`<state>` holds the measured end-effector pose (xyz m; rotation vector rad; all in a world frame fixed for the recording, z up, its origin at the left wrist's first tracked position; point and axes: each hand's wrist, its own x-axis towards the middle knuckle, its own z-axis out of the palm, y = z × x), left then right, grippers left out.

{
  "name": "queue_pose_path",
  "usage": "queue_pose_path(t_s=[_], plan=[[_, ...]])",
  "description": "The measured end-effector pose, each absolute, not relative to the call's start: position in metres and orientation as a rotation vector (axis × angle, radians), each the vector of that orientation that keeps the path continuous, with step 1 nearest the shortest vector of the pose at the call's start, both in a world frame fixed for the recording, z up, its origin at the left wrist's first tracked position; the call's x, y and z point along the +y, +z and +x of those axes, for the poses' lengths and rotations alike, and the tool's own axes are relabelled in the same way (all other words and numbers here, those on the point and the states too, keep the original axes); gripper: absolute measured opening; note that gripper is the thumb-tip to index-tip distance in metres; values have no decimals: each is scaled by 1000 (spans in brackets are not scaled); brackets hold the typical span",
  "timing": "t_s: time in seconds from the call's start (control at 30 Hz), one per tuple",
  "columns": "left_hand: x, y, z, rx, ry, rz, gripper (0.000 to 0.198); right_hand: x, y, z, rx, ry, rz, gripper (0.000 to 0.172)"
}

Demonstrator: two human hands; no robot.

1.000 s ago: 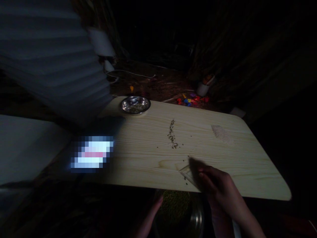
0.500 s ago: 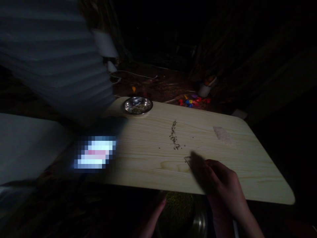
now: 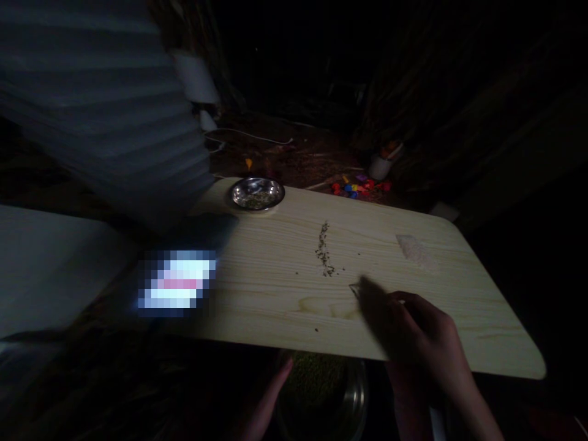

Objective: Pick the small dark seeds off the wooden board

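Under the near edge of the table, a shiny metal bowl (image 3: 359, 398) holds many small green grains or beans (image 3: 316, 383). At its left side is my left hand (image 3: 269, 398), its thumb along the rim and the other fingers hidden in the dark. My right hand (image 3: 429, 327) is over the table's near right part, with thumb and forefinger pinched together. A thin pointed outline (image 3: 353, 289) shows beyond those fingertips, partly lost in shadow; I cannot make out what it is. Dark specks (image 3: 324, 251) lie in a line on the wood, and a single speck (image 3: 316, 330) lies nearer me.
On the pale wooden table (image 3: 271, 269), a smaller metal bowl (image 3: 258, 195) with some grains stands at the far left. A pale patch of fine bits (image 3: 416, 251) lies to the right. A glowing pixelated screen (image 3: 178, 283) is at the left, and colourful small objects (image 3: 361, 187) lie beyond the table.
My right hand has moved slightly right. The bowl below the table and my left hand have shifted left. A single speck now lies near the table's front edge.
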<state>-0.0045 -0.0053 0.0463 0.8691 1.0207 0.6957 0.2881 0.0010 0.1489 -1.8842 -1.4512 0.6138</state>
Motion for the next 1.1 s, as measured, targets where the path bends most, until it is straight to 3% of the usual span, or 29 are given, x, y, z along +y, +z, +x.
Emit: queue_pose_path(t_s=[0.83,1.1], plan=[[-5,57,5,974,726,850,44,26,148,281,-1535,630,-1829,33],[-8,51,-1,1076,699,824,41,39,153,270,-1688,630,-1789,25]])
